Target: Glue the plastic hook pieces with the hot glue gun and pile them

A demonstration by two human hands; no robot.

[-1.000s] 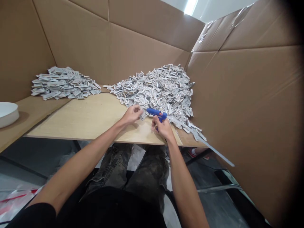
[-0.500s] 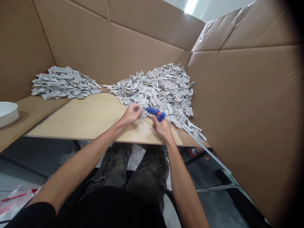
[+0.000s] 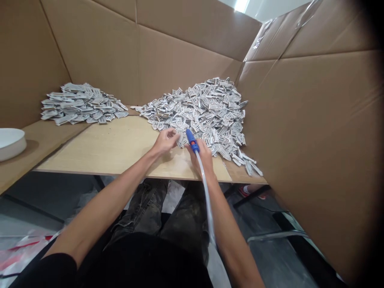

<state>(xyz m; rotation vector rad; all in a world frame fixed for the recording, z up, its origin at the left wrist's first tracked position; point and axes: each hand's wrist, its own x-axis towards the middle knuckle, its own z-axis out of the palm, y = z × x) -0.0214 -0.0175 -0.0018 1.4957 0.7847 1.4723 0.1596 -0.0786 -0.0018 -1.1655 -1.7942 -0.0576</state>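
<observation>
My right hand [image 3: 203, 155] is closed round a blue glue gun [image 3: 191, 139], nozzle pointing up and left. A long clear glue stick [image 3: 206, 196] trails from its back over my forearm. My left hand [image 3: 165, 141] pinches a small grey-white patch [image 3: 181, 139] at the near edge of a large heap of such patches [image 3: 207, 112], the nozzle right beside it. Both hands hover over the light wooden board [image 3: 120, 148].
A second, smaller pile of patches [image 3: 79, 104] lies at the back left. A white bowl [image 3: 10, 143] stands at the left edge. Cardboard walls [image 3: 315, 132] enclose the back and right. My knees show below the board's front edge.
The glue gun has swung from lying sideways to pointing away from me, and its clear stick now runs back along my right forearm. My left hand stays on the patch.
</observation>
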